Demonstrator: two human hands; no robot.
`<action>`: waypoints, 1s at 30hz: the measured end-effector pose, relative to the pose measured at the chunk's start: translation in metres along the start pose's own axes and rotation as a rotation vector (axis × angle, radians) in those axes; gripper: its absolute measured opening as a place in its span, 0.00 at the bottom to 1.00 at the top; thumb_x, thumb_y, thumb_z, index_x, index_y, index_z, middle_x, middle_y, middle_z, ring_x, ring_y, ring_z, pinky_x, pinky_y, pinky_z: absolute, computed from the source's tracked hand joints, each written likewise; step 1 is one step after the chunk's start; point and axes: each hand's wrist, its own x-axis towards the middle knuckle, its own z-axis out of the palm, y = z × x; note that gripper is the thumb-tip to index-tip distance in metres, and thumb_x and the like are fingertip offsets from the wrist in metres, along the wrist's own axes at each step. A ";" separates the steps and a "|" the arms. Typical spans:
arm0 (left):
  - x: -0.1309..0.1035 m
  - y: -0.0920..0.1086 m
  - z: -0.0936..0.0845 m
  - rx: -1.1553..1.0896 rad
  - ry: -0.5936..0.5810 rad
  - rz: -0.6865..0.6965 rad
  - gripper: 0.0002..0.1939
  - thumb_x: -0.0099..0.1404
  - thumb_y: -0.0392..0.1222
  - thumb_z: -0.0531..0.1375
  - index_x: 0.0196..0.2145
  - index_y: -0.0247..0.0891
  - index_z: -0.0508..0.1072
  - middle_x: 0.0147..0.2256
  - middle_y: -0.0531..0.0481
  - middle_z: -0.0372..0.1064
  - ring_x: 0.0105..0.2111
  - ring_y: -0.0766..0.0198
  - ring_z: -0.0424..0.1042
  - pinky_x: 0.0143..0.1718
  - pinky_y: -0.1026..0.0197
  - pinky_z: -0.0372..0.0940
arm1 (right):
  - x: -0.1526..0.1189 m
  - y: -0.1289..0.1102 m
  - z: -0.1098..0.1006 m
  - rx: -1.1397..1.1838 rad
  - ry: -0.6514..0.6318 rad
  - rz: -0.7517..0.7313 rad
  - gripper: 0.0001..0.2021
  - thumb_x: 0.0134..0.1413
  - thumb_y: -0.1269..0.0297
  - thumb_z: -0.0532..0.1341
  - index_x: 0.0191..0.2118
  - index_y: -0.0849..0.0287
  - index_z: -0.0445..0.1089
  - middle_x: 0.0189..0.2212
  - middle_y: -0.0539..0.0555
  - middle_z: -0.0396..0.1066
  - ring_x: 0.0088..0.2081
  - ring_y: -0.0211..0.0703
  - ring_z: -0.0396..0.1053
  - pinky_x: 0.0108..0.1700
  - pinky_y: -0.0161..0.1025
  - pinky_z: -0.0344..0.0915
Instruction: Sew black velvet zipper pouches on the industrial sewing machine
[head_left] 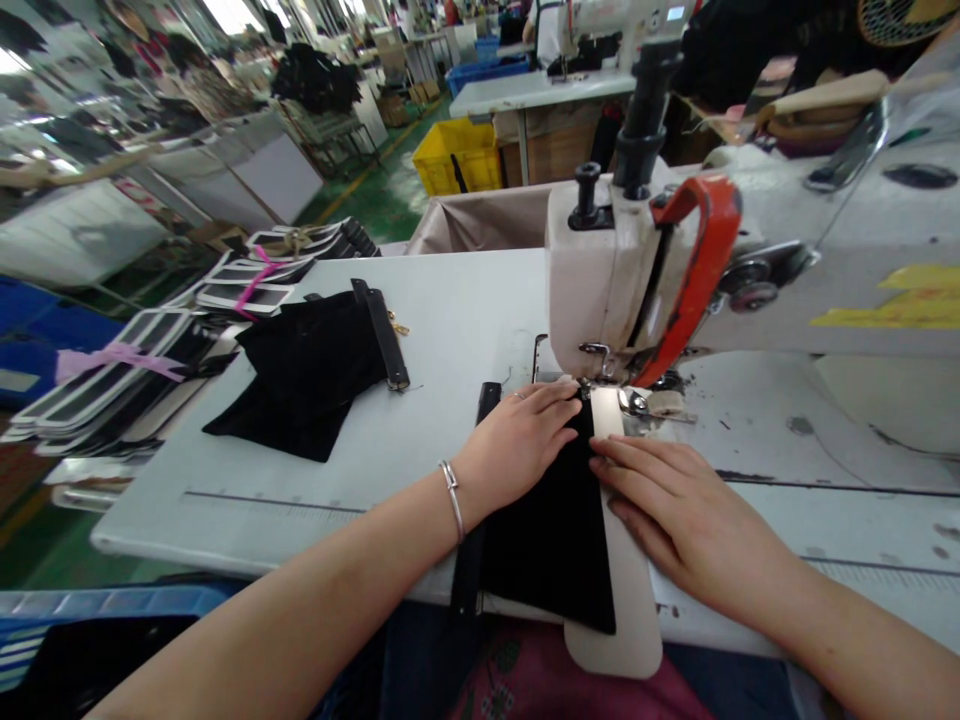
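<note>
Black fabric (pixel 551 545) with a dark strip (pixel 470 560) along its left edge lies under the sewing machine's head (pixel 600 260). Beneath its right side is a long pale board (pixel 634 600) with rounded corners, reaching over the table's front edge. My left hand (pixel 521 440) lies flat on the fabric, fingers stretched toward the presser foot (pixel 589 385). My right hand (pixel 667 490) rests on the board, its fingertips at the fabric's right edge. Both hands have their fingers extended, gripping nothing. The needle area is partly hidden by my left fingers.
Black fabric pieces (pixel 300 360) with a dark strip lie on the table's left. Tied stacks of dark panels (pixel 127 370) stand beyond that edge. A red-orange guard (pixel 697 260) arches on the machine. A blue basket (pixel 112 605) sits lower left; a yellow crate (pixel 457 158) stands behind.
</note>
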 end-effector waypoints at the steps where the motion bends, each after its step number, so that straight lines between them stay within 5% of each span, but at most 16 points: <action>1: -0.001 0.001 0.000 -0.007 0.005 -0.002 0.15 0.76 0.39 0.56 0.55 0.31 0.72 0.58 0.41 0.71 0.61 0.57 0.67 0.65 0.50 0.64 | 0.000 0.000 0.000 0.002 -0.005 -0.004 0.19 0.68 0.66 0.56 0.62 0.54 0.66 0.63 0.56 0.66 0.63 0.51 0.64 0.60 0.55 0.68; 13: 0.008 -0.006 -0.001 0.013 -0.013 -0.038 0.15 0.75 0.37 0.56 0.56 0.30 0.72 0.59 0.40 0.70 0.62 0.56 0.66 0.67 0.49 0.61 | 0.002 -0.001 0.003 -0.043 0.011 0.034 0.20 0.70 0.68 0.54 0.64 0.55 0.63 0.65 0.57 0.64 0.65 0.52 0.61 0.61 0.56 0.67; 17: -0.024 0.020 -0.017 -0.023 -0.120 0.044 0.19 0.75 0.45 0.58 0.59 0.34 0.70 0.63 0.41 0.66 0.67 0.51 0.60 0.68 0.41 0.57 | -0.021 -0.017 0.000 -0.011 0.041 0.049 0.18 0.68 0.66 0.56 0.61 0.55 0.67 0.61 0.60 0.68 0.59 0.53 0.68 0.58 0.56 0.70; 19: -0.048 0.040 -0.023 -0.102 -0.155 0.139 0.19 0.73 0.50 0.60 0.55 0.37 0.74 0.60 0.42 0.70 0.62 0.52 0.66 0.65 0.45 0.63 | -0.039 -0.028 0.000 0.017 0.045 0.038 0.18 0.68 0.67 0.57 0.61 0.56 0.68 0.59 0.59 0.70 0.58 0.51 0.69 0.57 0.53 0.72; 22: -0.075 0.064 -0.026 -0.136 -0.085 0.201 0.10 0.74 0.41 0.60 0.49 0.37 0.76 0.53 0.45 0.75 0.54 0.58 0.72 0.58 0.55 0.70 | -0.060 -0.039 0.002 0.035 0.053 0.023 0.22 0.66 0.72 0.56 0.63 0.56 0.67 0.60 0.58 0.70 0.61 0.51 0.67 0.59 0.52 0.71; 30: -0.085 0.073 -0.013 -0.058 0.033 0.254 0.09 0.73 0.34 0.59 0.49 0.35 0.75 0.50 0.45 0.76 0.50 0.58 0.73 0.53 0.55 0.72 | -0.061 -0.045 0.002 0.033 0.038 0.024 0.19 0.65 0.72 0.55 0.59 0.56 0.71 0.58 0.58 0.72 0.57 0.50 0.70 0.57 0.52 0.71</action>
